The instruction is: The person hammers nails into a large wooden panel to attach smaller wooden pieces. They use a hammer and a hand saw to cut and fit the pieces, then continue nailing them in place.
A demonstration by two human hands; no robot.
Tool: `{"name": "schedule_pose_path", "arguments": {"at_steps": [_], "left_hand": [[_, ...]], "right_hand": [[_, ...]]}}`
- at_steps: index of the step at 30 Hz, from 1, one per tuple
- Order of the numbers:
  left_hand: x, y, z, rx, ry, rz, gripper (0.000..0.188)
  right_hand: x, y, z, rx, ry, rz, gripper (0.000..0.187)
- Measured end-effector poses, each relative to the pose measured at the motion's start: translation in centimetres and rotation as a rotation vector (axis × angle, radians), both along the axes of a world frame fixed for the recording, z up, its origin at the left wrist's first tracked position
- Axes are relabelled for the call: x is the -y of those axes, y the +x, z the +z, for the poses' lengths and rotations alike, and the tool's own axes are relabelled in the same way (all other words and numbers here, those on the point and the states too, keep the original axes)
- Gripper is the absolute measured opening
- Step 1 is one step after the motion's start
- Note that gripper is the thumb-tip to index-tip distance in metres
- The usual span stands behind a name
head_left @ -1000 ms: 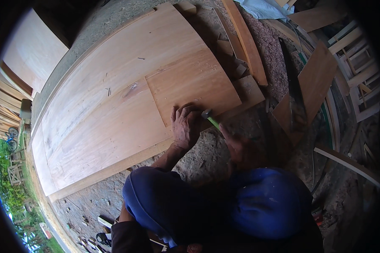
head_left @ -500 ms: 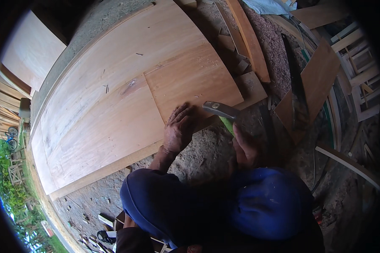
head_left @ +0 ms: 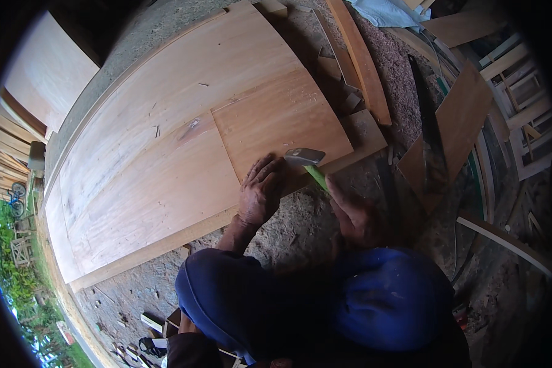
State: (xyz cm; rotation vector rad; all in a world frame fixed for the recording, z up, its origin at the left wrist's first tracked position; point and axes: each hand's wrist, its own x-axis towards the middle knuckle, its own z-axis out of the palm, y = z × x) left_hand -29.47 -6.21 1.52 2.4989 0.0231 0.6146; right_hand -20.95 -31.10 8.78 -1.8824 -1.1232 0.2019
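Observation:
A large wooden panel (head_left: pixel 147 178) lies low before my knees, with a darker rectangular sheet (head_left: pixel 288 113) at its near right corner. My left hand (head_left: pixel 259 195) rests at the near edge of this sheet, fingers bent and close together. Whatever its fingertips pinch, if anything, is hidden. My right hand (head_left: pixel 357 214) is wrapped round the green handle of a hammer (head_left: pixel 305 157). The hammer's metal head is low over the sheet, just right of my left fingertips; I cannot tell whether it touches. A few loose nails (head_left: pixel 157 131) lie on the panel.
A long plank (head_left: pixel 365 67) and a handsaw (head_left: pixel 428 116) lie to the right, near plywood offcuts (head_left: pixel 463 113) and wooden frames (head_left: pixel 530 132). A pale board (head_left: pixel 49 73) stands at the far left. Small wood scraps (head_left: pixel 153 322) lie beside my left knee.
The hammer and my right hand have shifted left, bringing the head closer to my left fingertips. My left hand stays nearly in the same spot.

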Motion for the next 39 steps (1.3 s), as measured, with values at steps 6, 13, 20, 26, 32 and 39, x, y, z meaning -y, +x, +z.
{"name": "schedule_pose_path", "arguments": {"at_steps": [6, 13, 20, 26, 32, 39], "left_hand": [[0.4, 0.2, 0.6, 0.007, 0.029, -0.007, 0.021], [-1.2, -1.2, 1.0, 0.007, -0.020, -0.010, 0.021], [-8.2, -1.8, 2.1, -0.080, -0.115, 0.246, 0.017], [-26.3, -4.0, 0.8, 0.009, -0.415, 0.988, 0.024], [-34.5, -2.2, 1.7, -0.301, -0.266, 1.174, 0.026], [-33.5, 2.7, 0.8, -0.435, 0.210, 1.039, 0.019]], "right_hand": [[0.5, 0.6, -0.8, -0.038, -0.313, 0.020, 0.071], [-1.1, 0.9, -1.4, 0.090, -0.406, 0.080, 0.064], [-8.8, 7.3, -4.2, -0.236, -0.030, -0.047, 0.057], [-12.2, 8.8, -5.7, -0.557, 0.067, -0.116, 0.057], [-12.4, 8.6, -6.6, -0.502, 0.145, -0.165, 0.055], [-11.3, 9.6, -7.6, -0.390, 0.143, -0.179, 0.059]]}}
